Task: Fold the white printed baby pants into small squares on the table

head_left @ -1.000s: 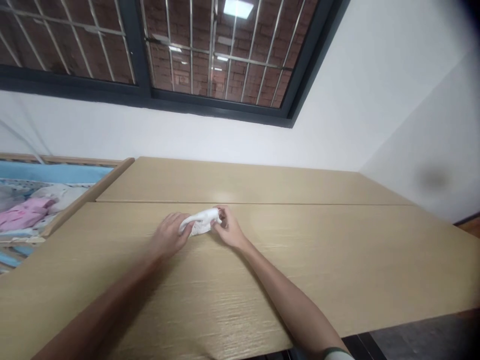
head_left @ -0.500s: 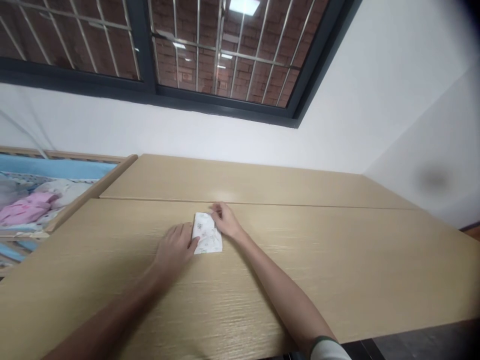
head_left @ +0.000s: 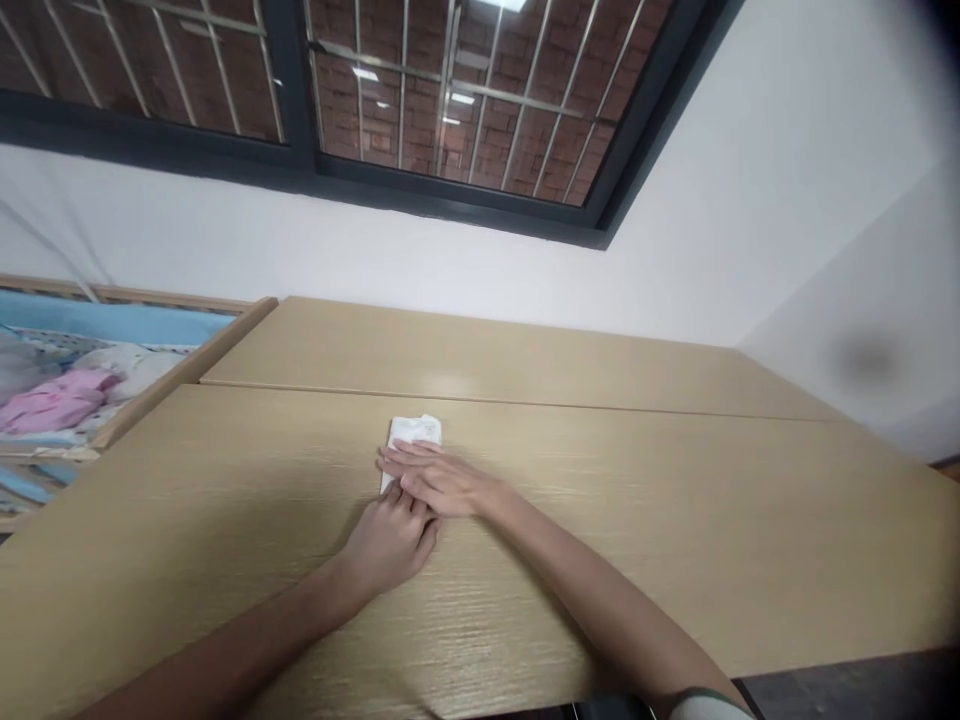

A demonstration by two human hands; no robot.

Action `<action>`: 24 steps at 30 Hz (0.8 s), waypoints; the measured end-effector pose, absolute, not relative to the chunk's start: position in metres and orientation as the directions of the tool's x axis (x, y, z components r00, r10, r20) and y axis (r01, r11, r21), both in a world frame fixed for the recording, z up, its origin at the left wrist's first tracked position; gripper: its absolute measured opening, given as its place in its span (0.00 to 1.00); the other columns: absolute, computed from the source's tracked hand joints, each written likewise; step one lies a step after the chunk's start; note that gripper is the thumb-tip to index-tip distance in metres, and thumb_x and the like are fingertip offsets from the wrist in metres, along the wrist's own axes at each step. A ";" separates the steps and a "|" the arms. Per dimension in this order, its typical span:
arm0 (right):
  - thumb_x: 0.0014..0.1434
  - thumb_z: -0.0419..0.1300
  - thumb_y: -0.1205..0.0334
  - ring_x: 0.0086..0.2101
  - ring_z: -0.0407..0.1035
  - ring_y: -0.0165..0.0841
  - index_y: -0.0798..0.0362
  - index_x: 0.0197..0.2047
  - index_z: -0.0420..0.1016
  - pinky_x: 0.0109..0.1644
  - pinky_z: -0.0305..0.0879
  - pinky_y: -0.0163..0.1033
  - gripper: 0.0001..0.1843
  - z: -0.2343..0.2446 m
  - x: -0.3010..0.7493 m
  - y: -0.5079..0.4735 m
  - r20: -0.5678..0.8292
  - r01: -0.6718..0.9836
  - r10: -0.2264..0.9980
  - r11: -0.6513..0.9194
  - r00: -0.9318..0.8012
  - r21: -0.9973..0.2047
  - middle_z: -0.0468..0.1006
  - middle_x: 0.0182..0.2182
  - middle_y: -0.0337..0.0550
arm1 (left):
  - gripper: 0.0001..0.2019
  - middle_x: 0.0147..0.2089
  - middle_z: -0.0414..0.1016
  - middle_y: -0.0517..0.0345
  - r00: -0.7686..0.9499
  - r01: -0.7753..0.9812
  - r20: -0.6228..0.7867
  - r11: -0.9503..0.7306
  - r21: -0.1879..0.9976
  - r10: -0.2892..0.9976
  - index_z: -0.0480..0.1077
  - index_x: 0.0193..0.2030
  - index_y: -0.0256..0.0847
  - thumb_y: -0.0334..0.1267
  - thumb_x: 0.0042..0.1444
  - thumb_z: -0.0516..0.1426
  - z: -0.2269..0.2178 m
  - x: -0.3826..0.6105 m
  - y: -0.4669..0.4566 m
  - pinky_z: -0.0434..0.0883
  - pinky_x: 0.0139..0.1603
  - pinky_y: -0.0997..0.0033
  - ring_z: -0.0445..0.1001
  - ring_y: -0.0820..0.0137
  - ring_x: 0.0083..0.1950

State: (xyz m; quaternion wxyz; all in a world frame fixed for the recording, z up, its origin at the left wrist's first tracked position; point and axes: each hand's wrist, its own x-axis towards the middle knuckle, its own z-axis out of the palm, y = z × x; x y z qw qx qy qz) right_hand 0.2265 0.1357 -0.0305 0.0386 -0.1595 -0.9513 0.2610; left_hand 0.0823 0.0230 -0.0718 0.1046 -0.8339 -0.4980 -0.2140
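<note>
A small folded cloth (head_left: 417, 430), white with faint printed figures, lies on the wooden tabletop (head_left: 637, 540). Across its middle my right hand (head_left: 439, 482) rests flat, palm down, fingers stretched to the left. My left hand (head_left: 394, 540) is at the cloth's lower edge with its fingers bent, gripping there. Its fingertips are partly hidden beneath my right hand, and the two hands touch. The cloth's upper part shows beyond my right hand; most of its lower part is covered.
To the left stands a wooden crib (head_left: 225, 345) with blue lining and a pink cloth (head_left: 64, 400) inside. A second board (head_left: 510, 365) adjoins the tabletop along a seam, against the white wall. Above is a dark-framed window (head_left: 450, 200) with metal bars.
My right hand has moved from the cloth's upper right corner down across its middle and flattened. My left hand has shifted from its left side to the lower edge, fingers now bent.
</note>
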 end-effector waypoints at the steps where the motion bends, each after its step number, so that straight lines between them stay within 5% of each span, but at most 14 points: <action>1: 0.77 0.36 0.44 0.75 0.37 0.35 0.48 0.77 0.52 0.78 0.32 0.49 0.32 -0.031 0.227 0.145 -0.015 0.310 0.348 0.812 -0.937 -0.494 0.49 0.75 0.41 | 0.16 0.47 0.82 0.36 0.395 0.884 0.474 -0.465 0.036 0.787 0.76 0.49 0.33 0.39 0.66 0.51 -0.071 0.082 0.024 0.81 0.46 0.53 0.81 0.50 0.50; 7: 0.76 0.35 0.41 0.75 0.33 0.35 0.50 0.79 0.43 0.78 0.26 0.47 0.36 -0.043 0.229 0.190 0.000 0.422 0.466 0.803 -0.885 -0.420 0.41 0.77 0.41 | 0.20 0.54 0.79 0.31 0.339 0.903 0.507 -0.425 0.060 0.793 0.70 0.58 0.27 0.41 0.68 0.49 -0.077 0.086 0.027 0.81 0.46 0.55 0.80 0.50 0.54; 14: 0.74 0.46 0.43 0.74 0.43 0.43 0.54 0.78 0.46 0.76 0.41 0.54 0.38 -0.062 0.234 0.188 0.292 0.451 0.666 0.705 -0.686 -0.547 0.49 0.75 0.54 | 0.13 0.44 0.81 0.47 0.201 0.902 0.557 -0.374 0.215 0.806 0.73 0.46 0.40 0.43 0.70 0.49 -0.069 0.059 0.046 0.74 0.48 0.60 0.79 0.59 0.45; 19: 0.66 0.60 0.50 0.61 0.63 0.45 0.54 0.66 0.68 0.68 0.58 0.54 0.29 -0.067 0.242 0.186 0.483 0.456 0.761 0.647 -0.433 -0.611 0.69 0.59 0.56 | 0.19 0.36 0.76 0.45 -0.104 0.971 0.371 0.014 0.238 0.923 0.70 0.35 0.41 0.52 0.68 0.48 -0.060 0.029 0.070 0.68 0.46 0.57 0.76 0.54 0.42; 24: 0.57 0.69 0.55 0.44 0.69 0.37 0.56 0.50 0.77 0.54 0.67 0.45 0.20 -0.072 0.230 0.180 0.365 0.384 0.808 0.553 -0.462 -0.739 0.73 0.44 0.47 | 0.17 0.37 0.78 0.47 -0.051 0.915 0.167 -0.021 0.404 0.985 0.67 0.34 0.42 0.53 0.65 0.50 -0.057 0.026 0.081 0.66 0.45 0.61 0.76 0.56 0.44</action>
